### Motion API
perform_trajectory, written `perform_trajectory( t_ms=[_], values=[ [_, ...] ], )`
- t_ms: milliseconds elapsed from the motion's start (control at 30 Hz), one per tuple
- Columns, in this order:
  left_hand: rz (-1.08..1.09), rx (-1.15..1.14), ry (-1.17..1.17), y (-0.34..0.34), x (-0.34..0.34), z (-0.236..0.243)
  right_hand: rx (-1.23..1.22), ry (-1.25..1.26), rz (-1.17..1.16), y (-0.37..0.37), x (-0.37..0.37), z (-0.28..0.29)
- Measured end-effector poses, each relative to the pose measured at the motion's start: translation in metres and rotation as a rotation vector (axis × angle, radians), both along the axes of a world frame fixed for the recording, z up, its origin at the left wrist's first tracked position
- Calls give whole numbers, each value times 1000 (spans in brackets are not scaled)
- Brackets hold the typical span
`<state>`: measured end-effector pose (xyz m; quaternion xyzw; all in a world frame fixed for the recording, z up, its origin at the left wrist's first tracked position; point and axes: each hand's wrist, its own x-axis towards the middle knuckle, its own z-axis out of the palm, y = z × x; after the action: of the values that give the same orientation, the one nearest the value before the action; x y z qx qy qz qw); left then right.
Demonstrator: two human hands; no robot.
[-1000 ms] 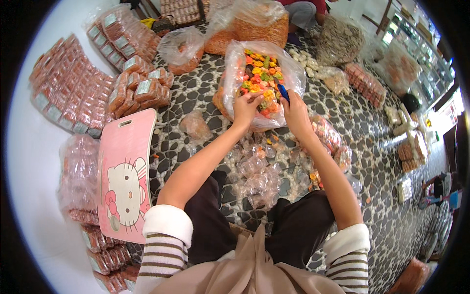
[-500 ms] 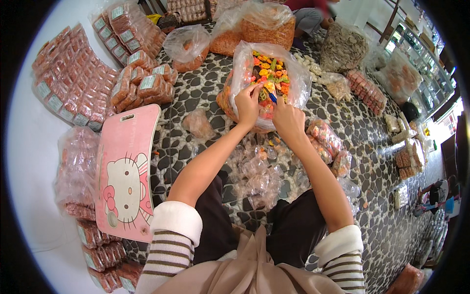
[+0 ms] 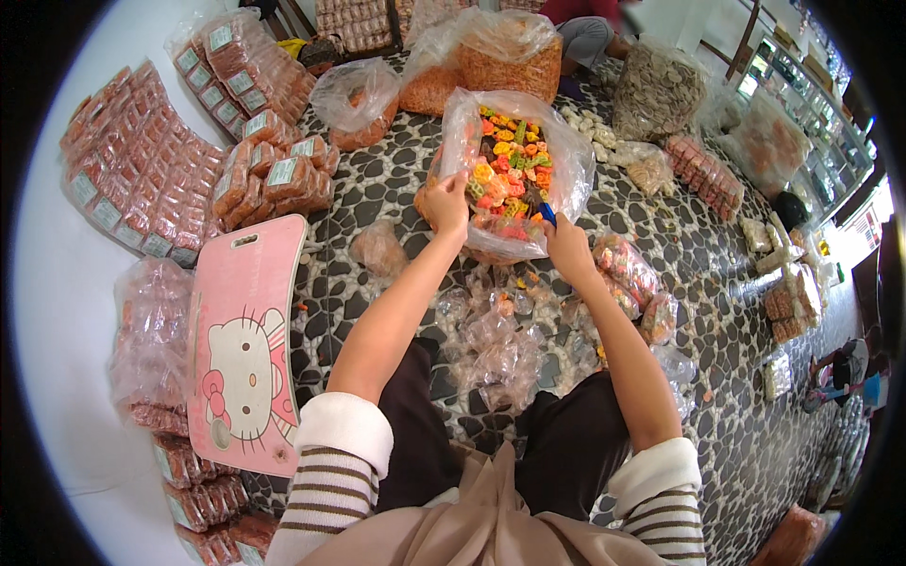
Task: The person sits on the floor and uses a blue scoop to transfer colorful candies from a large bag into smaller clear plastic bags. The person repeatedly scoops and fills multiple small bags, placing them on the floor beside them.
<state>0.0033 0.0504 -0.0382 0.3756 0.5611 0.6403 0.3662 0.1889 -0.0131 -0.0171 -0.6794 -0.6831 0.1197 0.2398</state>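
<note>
A clear plastic bag [image 3: 566, 141] lies open on the stone-patterned floor, full of red, orange, yellow and green crinkled pieces [image 3: 505, 160]. My left hand [image 3: 446, 198] is closed at the bag's left rim, fingertips pinching the plastic. My right hand [image 3: 566, 243] is closed around a blue handled tool [image 3: 547, 211] at the lower right edge of the bag, its tip among the pieces. Loose clear packets [image 3: 500, 354] lie between the bag and my knees, with filled packets [image 3: 628, 269] to their right.
A pink board with a cat face [image 3: 241, 278] lies left, beside stacked reddish packs [image 3: 142, 160]. Large bags [image 3: 510, 66] stand behind. Another person [image 3: 580, 38] crouches at the back. A grey bag [image 3: 661, 90] and a glass cabinet [image 3: 812, 132] are right.
My left hand has moved from over the coloured pieces to the bag's left rim. My right hand, with the blue tool, has shifted down and to the right.
</note>
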Motion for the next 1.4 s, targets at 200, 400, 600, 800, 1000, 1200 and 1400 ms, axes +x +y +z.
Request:
perform_trajectory(
  t_ms=[200,400,600,800,1000,1200,1400],
  values=[
    [-120,97,183,-5,18,-13,185,387,136,36,-8,1],
    [-177,67,80,-6,16,-2,72,459,196,61,-25,2],
    [-317,319,451,-5,17,9,140,444,118,66,-22,2],
    [-311,418,1010,-12,17,29,226,182,86,74,-19,4],
    [-366,611,1253,-7,11,40,263,99,97,76,-14,9],
    [-567,540,1190,-5,4,37,235,41,124,70,-17,12],
    [-659,387,999,-1,9,31,174,115,181,71,-19,15]
  ],
)
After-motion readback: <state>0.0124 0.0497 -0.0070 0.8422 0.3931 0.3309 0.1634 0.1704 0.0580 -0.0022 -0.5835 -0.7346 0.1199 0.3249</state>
